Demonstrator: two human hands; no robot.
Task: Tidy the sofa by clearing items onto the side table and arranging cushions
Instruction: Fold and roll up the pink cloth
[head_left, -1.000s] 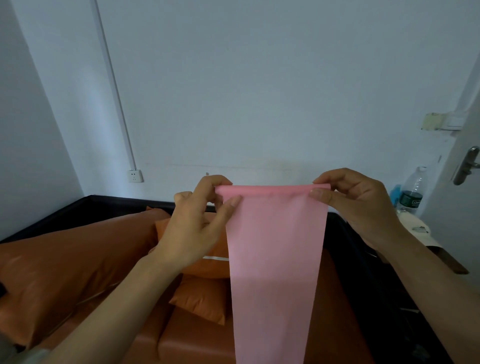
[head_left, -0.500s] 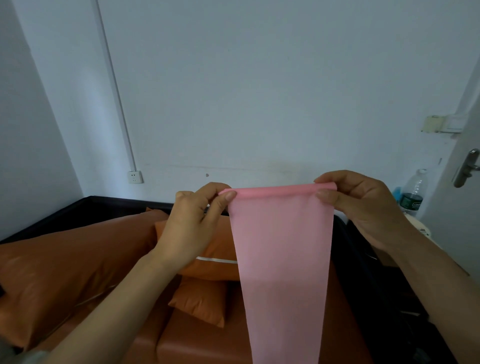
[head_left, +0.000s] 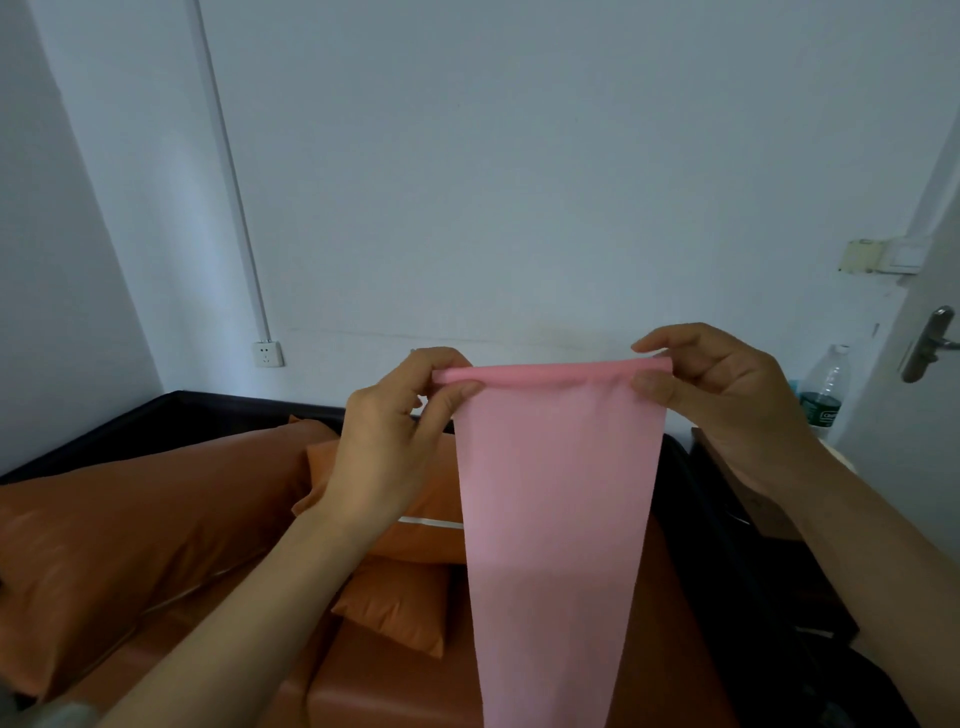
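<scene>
Pink band (head_left: 558, 493) held taut above orange sofa (head_left: 519, 691), rolled top edge pinched in left hand (head_left: 387, 447) and right hand (head_left: 727, 400); best rolled evenly, both grips level, before the worktop.

A pale bluish-white wall (head_left: 519, 182) fills the upper view, meeting a second wall (head_left: 62, 286) at the left corner. A white conduit (head_left: 228, 182) runs down to a socket (head_left: 268, 354). At right, a white door (head_left: 930, 415) with a metal handle (head_left: 930, 351) stands below a switch plate (head_left: 878, 255). Light is soft and even, with no window in view.
</scene>
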